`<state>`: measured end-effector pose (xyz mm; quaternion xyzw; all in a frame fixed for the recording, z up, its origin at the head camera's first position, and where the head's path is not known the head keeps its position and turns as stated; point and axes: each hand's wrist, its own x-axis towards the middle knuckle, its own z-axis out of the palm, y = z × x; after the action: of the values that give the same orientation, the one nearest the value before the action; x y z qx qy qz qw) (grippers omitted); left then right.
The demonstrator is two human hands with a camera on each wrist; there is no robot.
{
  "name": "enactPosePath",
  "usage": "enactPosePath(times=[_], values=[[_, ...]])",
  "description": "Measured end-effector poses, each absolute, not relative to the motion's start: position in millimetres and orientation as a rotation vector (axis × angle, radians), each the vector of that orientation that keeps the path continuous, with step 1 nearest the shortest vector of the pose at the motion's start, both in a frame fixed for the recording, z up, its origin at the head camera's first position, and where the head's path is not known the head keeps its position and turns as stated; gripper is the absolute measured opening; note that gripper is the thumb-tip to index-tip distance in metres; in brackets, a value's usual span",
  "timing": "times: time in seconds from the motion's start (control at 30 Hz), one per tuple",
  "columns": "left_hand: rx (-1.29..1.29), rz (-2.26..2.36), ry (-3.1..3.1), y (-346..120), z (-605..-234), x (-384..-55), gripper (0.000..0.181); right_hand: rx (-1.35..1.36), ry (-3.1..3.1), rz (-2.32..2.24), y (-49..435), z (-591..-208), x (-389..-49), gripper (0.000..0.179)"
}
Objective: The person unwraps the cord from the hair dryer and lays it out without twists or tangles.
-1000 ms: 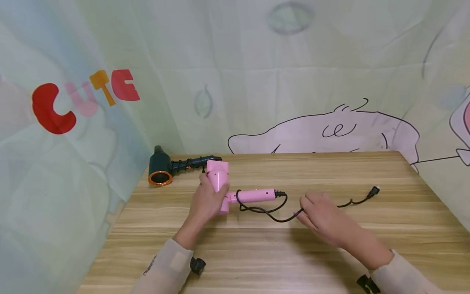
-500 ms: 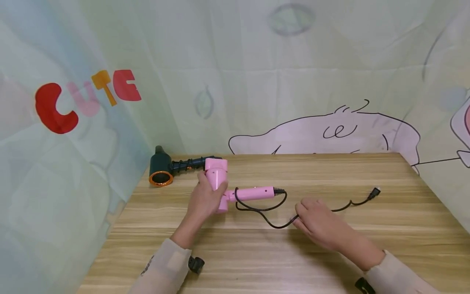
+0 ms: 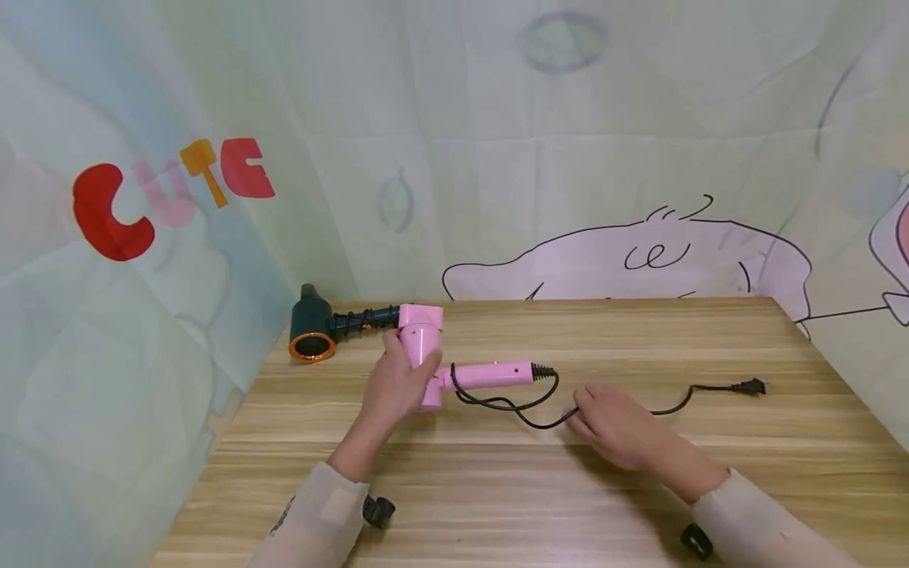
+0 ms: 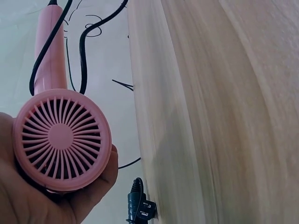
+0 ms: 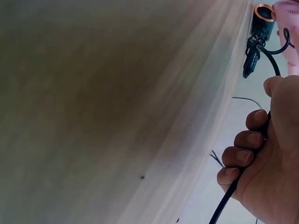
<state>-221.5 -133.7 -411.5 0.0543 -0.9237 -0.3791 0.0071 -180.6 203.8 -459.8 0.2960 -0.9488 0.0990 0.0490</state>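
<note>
My left hand grips the barrel of a pink hair dryer, whose handle points right. In the left wrist view the slotted round vent of the pink hair dryer faces the camera, with fingers wrapped around the barrel. A loop of black cord circles the handle. My right hand holds that cord partway along; in the right wrist view its fingers curl around the cord. Beyond the right hand, the cord ends in a black plug.
A dark hair dryer with an orange rim lies at the table's back left, its cord wound round its handle. The wooden table meets a printed curtain at the back and left.
The plug end of the cord has swung right and slightly toward me. My right hand has moved a little down and left, still holding the cord. The left hand has barely moved.
</note>
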Motion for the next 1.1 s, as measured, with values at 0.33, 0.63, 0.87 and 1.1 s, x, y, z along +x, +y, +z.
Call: enactPosePath(times=[0.33, 0.63, 0.87, 1.1], values=[[0.148, -1.190, -2.889, -136, -413, -221, 0.085, 0.733, -3.039, 0.483, 209, -459, -200, 0.022], [0.150, -1.225, -2.892, -137, -415, -220, 0.086, 0.605, -3.070, 0.665, 210, -458, -221, 0.029], [0.137, -1.203, -2.911, -138, -420, -220, 0.089, 0.525, -3.042, 0.704, 209, -451, -230, 0.032], [0.114, -1.180, -2.921, -140, -425, -220, 0.088, 0.448, -3.029, 0.717, 205, -441, -230, 0.037]])
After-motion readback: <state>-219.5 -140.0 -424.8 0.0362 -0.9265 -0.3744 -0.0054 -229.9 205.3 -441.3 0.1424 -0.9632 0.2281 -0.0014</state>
